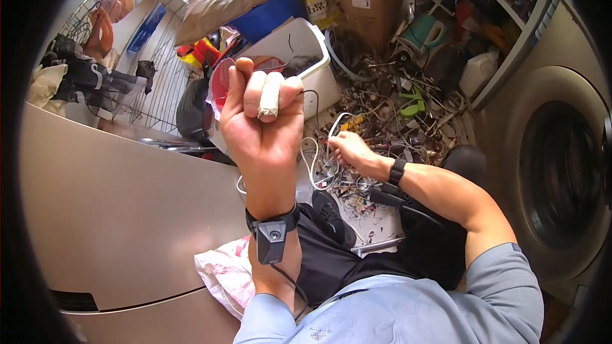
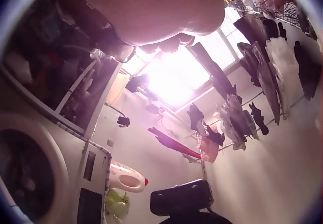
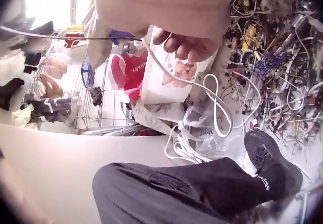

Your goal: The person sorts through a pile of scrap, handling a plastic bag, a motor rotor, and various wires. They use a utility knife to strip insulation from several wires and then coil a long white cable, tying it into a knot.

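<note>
Cluttered laundry floor — a tangle of thin wires and plugs (image 1: 382,114) spreads before the washing machine (image 1: 561,165). Left hand (image 1: 264,118), raised, fingers curled tight in a grip on a slack dark wire (image 1: 317,105). Right hand (image 1: 350,151) pinches a smooth white cable (image 3: 212,95) low in the heap — a pull could likely snag neighbouring loops.

A white cable (image 1: 317,164) loops over a heap of black, yellow and green wires (image 1: 395,121). The bin (image 1: 299,48) is white, the crate (image 1: 271,13) behind it blue. His shirt (image 1: 408,309) is pale blue, his trousers (image 3: 176,193) black, and a white bag (image 1: 223,274) carries pink print
</note>
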A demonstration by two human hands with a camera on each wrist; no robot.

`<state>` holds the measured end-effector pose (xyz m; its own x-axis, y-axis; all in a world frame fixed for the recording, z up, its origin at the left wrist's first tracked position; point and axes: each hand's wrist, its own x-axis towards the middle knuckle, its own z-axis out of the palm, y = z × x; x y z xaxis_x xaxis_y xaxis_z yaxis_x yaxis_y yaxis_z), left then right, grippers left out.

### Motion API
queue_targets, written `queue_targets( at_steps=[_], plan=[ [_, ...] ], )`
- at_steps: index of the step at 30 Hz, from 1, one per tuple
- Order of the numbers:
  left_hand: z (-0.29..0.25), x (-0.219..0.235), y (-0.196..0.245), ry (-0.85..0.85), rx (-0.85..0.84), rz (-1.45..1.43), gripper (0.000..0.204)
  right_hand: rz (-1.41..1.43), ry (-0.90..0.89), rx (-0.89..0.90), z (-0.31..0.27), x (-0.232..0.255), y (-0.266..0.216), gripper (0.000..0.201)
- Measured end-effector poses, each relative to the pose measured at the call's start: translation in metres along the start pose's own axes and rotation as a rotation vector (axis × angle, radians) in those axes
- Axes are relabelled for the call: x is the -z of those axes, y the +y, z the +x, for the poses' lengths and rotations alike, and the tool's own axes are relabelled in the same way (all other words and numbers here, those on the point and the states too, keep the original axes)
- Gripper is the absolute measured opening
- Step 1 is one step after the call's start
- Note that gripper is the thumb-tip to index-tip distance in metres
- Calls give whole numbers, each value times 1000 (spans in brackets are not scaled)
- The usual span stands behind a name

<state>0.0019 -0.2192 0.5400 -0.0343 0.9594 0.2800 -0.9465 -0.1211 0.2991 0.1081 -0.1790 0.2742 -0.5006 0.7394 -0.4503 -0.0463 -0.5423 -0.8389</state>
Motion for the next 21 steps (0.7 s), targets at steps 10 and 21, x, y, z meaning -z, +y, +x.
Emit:
queue_targets(
  at_steps=[10, 21],
  plan=[
    [17, -4, 18, -181, -43, -28, 37, 249, -151, 122, -26, -9, -47, 18],
    [-34, 173, 7, 629, -228, 524, 71, 374, -13, 138, -37, 8, -93, 17]
  ],
)
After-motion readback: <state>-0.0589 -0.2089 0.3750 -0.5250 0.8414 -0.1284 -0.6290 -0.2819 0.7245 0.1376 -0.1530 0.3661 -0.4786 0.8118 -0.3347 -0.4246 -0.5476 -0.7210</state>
